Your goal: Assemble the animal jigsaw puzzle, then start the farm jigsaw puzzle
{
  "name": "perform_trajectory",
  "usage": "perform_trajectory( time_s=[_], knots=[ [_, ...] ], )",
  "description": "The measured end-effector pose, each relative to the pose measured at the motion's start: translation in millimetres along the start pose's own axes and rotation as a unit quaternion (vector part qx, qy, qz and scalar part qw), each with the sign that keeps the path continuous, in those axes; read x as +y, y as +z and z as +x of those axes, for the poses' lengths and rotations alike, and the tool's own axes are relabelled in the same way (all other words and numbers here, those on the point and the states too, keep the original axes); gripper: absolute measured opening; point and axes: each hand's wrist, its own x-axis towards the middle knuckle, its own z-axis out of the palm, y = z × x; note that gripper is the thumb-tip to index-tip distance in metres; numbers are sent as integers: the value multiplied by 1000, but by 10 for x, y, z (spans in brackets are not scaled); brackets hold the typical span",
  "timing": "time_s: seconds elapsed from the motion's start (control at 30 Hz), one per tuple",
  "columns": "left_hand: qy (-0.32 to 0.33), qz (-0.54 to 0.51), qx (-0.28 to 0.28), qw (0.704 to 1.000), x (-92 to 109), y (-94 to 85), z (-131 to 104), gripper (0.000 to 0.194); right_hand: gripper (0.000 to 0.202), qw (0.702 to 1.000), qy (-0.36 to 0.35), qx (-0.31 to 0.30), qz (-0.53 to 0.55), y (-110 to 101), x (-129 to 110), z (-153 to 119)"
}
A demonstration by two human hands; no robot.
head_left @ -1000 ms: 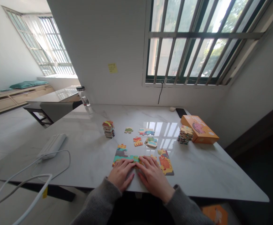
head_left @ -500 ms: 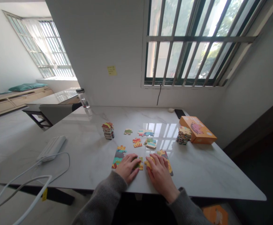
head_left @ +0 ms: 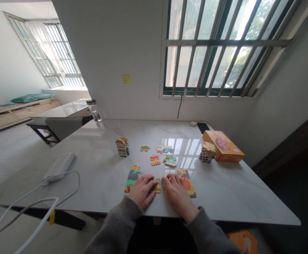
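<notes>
Hands [head_left: 142, 190] over crosswise puzzle row [head_left: 158, 187]

The surface [head_left: 238, 197] is white, glossy and grey-veined, and its rounded corner lies at lower right of the frame. A clear bottle [head_left: 94, 111] with a dark lid stands upright at the far edge, left of center. A white oblong unit [head_left: 59, 167] with a cable [head_left: 79, 180] lies at left. Center: 2 upright stacks, the left stack [head_left: 122, 148] and the right stack [head_left: 207, 153]; an orange box [head_left: 232, 150] lies just beside the latter. Between the stacks: loose puzzle pieces [head_left: 155, 161]. Lower center: 2 joined puzzle sections [head_left: 188, 184].
</notes>
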Motion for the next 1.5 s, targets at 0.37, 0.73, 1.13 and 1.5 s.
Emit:
perform_trajectory(
  time_s=[0.37, 0.73, 1.13, 1.5],
  knots=[
    [2, 3, 0, 1000, -3, -3, 15, 34, 23, 1000, -17, 9, 13, 23, -14, -5],
    [5, -3, -11, 1000, 5, -26, 17, 31, 51, 991, -58, -57, 106, -457, 188, -88],
    [9, -3, -2, 1000, -5, -15, 3, 32, 63, 981, -79, -166, 66, -635, 314, 20],
    [14, 4, 11, 1000, -2, -2, 3, 31, 44, 987, -63, -125, 76, -478, 247, 8]
  ],
)
